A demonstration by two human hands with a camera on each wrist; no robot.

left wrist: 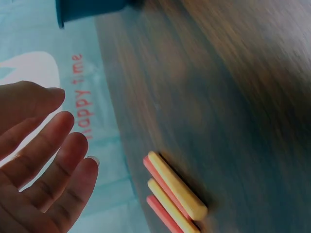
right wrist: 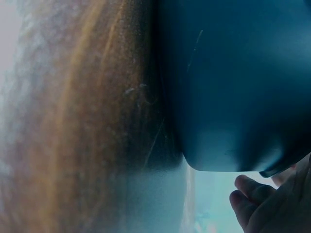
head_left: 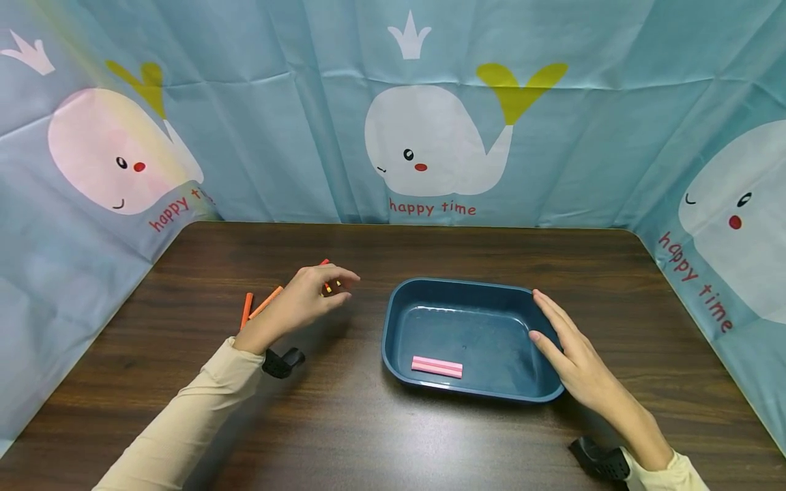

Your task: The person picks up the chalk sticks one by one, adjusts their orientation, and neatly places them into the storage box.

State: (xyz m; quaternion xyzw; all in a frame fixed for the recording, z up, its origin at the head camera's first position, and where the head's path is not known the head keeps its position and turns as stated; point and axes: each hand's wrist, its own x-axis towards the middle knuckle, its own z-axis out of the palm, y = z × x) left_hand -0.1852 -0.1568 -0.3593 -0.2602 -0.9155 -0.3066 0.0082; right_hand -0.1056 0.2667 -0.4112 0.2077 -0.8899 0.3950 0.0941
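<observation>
My left hand [head_left: 307,296] hovers over the table left of the tray, fingers loosely bent and holding nothing. Just beyond it lie red and yellow sticks, partly hidden by the hand; the left wrist view shows a yellow stick [left wrist: 177,187] and a red stick [left wrist: 163,213] side by side. Two orange sticks [head_left: 266,303] lie behind the left wrist. A dark blue rectangular tray [head_left: 473,394] stands right of centre, with pink sticks [head_left: 437,367] together near its front left. My right hand [head_left: 574,354] rests at its right rim, thumb over the inside.
The brown wood-grain table [head_left: 344,436] ends at a light blue curtain [head_left: 331,157] printed with whales, which surrounds its back and sides. Black wrist bands [head_left: 598,460] sit on both arms.
</observation>
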